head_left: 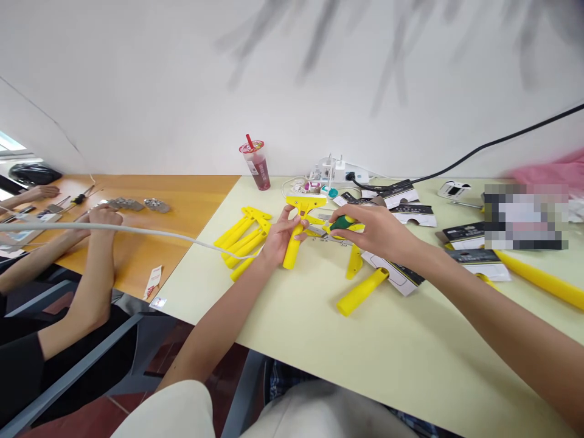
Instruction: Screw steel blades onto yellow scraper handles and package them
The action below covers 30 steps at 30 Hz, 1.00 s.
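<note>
My left hand is closed around the handle of a yellow scraper, whose wide head points away from me. In my right hand is a screwdriver with a green handle, held to the right of the scraper. Its tip cannot be made out. Beneath and between my hands lie loose yellow parts and small screws, partly hidden by my fingers. Left of my left hand, several yellow scrapers lie in a pile. A loose yellow handle and a small yellow piece rest nearer to me.
A drink cup with a red straw and a power strip stand by the wall. Black-and-white packaging cards lie at right. A white cable crosses at left. Co-workers' arms rest over the orange table.
</note>
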Each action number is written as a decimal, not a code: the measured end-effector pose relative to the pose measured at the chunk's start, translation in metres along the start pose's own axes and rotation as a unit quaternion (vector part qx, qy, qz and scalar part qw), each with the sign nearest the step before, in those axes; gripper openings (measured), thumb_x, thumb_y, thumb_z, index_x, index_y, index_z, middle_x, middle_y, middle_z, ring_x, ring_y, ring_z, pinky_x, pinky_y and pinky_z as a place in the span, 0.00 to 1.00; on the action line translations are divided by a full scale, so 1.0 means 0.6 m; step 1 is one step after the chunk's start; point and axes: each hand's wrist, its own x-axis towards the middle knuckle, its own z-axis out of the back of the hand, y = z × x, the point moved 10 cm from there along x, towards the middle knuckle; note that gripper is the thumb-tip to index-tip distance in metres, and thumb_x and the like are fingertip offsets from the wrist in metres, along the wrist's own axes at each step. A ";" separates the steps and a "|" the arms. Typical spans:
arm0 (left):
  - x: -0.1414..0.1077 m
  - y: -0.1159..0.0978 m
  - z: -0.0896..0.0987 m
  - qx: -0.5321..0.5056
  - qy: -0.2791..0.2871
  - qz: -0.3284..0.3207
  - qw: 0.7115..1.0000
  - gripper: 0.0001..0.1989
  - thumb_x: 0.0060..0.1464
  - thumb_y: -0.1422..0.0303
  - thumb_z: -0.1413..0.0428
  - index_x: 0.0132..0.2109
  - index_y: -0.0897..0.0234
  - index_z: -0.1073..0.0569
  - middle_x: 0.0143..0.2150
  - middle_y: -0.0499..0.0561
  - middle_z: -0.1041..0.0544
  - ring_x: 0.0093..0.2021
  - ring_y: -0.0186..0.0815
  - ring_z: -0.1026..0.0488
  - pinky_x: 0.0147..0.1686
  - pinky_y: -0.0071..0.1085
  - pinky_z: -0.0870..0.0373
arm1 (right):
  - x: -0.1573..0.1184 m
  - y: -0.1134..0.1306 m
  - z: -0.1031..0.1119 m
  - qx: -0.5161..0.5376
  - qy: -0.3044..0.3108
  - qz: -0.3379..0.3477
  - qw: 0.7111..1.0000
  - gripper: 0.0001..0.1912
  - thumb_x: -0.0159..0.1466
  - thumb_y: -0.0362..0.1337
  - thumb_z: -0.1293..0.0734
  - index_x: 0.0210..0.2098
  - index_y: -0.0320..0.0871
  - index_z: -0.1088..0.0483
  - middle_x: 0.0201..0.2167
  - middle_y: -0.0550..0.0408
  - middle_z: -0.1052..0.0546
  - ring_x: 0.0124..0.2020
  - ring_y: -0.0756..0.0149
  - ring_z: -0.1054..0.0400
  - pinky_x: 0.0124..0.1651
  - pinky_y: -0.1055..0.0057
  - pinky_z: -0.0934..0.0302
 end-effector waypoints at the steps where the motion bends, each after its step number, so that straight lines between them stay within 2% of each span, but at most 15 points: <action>1: -0.001 0.000 -0.001 0.004 0.004 0.002 1.000 0.26 0.47 0.81 0.31 0.51 0.55 0.26 0.48 0.49 0.24 0.38 0.28 0.25 0.25 0.20 0.41 | 0.000 -0.003 -0.003 0.000 0.002 -0.003 1.000 0.08 0.72 0.45 0.28 0.47 0.51 0.25 0.43 0.53 0.13 0.40 0.52 0.18 0.41 0.58 0.29; 8: -0.001 0.002 0.003 0.014 0.014 0.007 1.000 0.26 0.46 0.81 0.30 0.50 0.55 0.25 0.46 0.49 0.25 0.37 0.29 0.26 0.24 0.20 0.42 | -0.002 -0.010 -0.017 -0.013 0.026 -0.003 1.000 0.08 0.73 0.44 0.29 0.49 0.50 0.26 0.45 0.50 0.13 0.42 0.50 0.17 0.45 0.56 0.28; 11: -0.001 0.006 -0.001 0.005 0.027 0.010 1.000 0.26 0.47 0.81 0.30 0.50 0.56 0.26 0.47 0.48 0.25 0.37 0.29 0.25 0.24 0.20 0.41 | -0.002 -0.008 -0.011 -0.016 0.021 -0.003 1.000 0.08 0.73 0.44 0.29 0.49 0.50 0.25 0.45 0.51 0.13 0.42 0.51 0.17 0.44 0.57 0.28; 14: 0.002 0.012 -0.004 -0.002 0.031 0.015 0.999 0.26 0.48 0.82 0.30 0.50 0.56 0.27 0.48 0.48 0.24 0.38 0.29 0.23 0.25 0.19 0.39 | 0.000 0.000 0.008 -0.021 0.002 0.006 1.000 0.07 0.73 0.44 0.29 0.48 0.51 0.25 0.44 0.53 0.13 0.40 0.52 0.17 0.41 0.59 0.29; 18: 0.006 0.024 0.003 0.017 0.008 0.022 1.000 0.26 0.49 0.81 0.29 0.52 0.57 0.27 0.50 0.49 0.23 0.39 0.30 0.22 0.26 0.20 0.37 | 0.000 0.018 0.054 -0.025 -0.045 0.025 0.998 0.08 0.73 0.46 0.27 0.49 0.53 0.24 0.44 0.55 0.13 0.38 0.55 0.19 0.39 0.60 0.31; 21: 0.006 0.038 0.003 0.037 0.005 0.031 0.999 0.26 0.50 0.79 0.28 0.52 0.59 0.28 0.50 0.50 0.22 0.39 0.31 0.20 0.25 0.20 0.36 | -0.001 0.025 0.092 -0.041 -0.075 0.007 0.996 0.09 0.72 0.48 0.26 0.48 0.54 0.23 0.43 0.56 0.13 0.34 0.57 0.21 0.34 0.60 0.33; 24: 0.004 0.057 0.001 0.054 0.005 0.056 0.997 0.26 0.50 0.78 0.28 0.52 0.60 0.29 0.49 0.52 0.22 0.40 0.33 0.19 0.24 0.21 0.34 | -0.003 0.033 0.121 -0.044 -0.094 -0.010 0.995 0.09 0.72 0.49 0.26 0.47 0.54 0.22 0.43 0.56 0.13 0.35 0.56 0.20 0.34 0.61 0.32; 30: 0.000 0.076 -0.004 0.064 0.001 0.085 0.994 0.22 0.52 0.79 0.30 0.50 0.63 0.29 0.50 0.54 0.20 0.37 0.32 0.20 0.21 0.22 0.35 | -0.003 0.032 0.134 -0.044 -0.094 -0.031 0.994 0.07 0.71 0.46 0.25 0.46 0.54 0.23 0.43 0.58 0.13 0.38 0.57 0.19 0.36 0.63 0.30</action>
